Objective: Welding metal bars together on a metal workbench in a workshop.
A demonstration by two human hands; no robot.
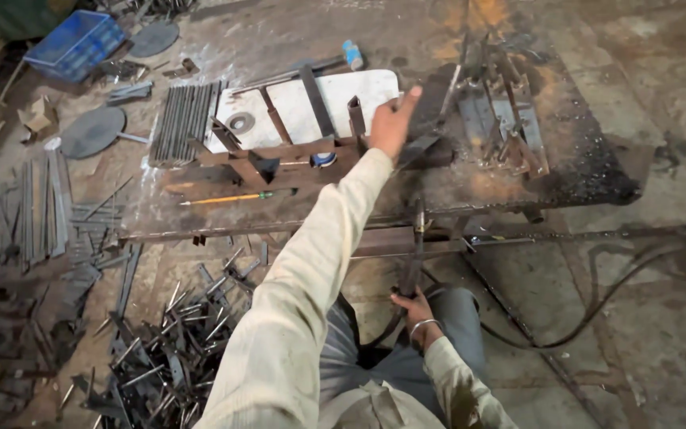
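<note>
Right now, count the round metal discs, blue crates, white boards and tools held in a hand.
round metal discs: 2
blue crate: 1
white board: 1
rod tool in right hand: 1
Total: 5

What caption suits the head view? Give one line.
Left hand reaches over a metal frame on the workbench; right hand grips a welding holder.

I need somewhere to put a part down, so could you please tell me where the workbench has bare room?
The workbench is bare along its right end, beyond the metal jig, and at the back beyond the white board. It is crowded around the left hand, among the steel bars and rods.
</note>
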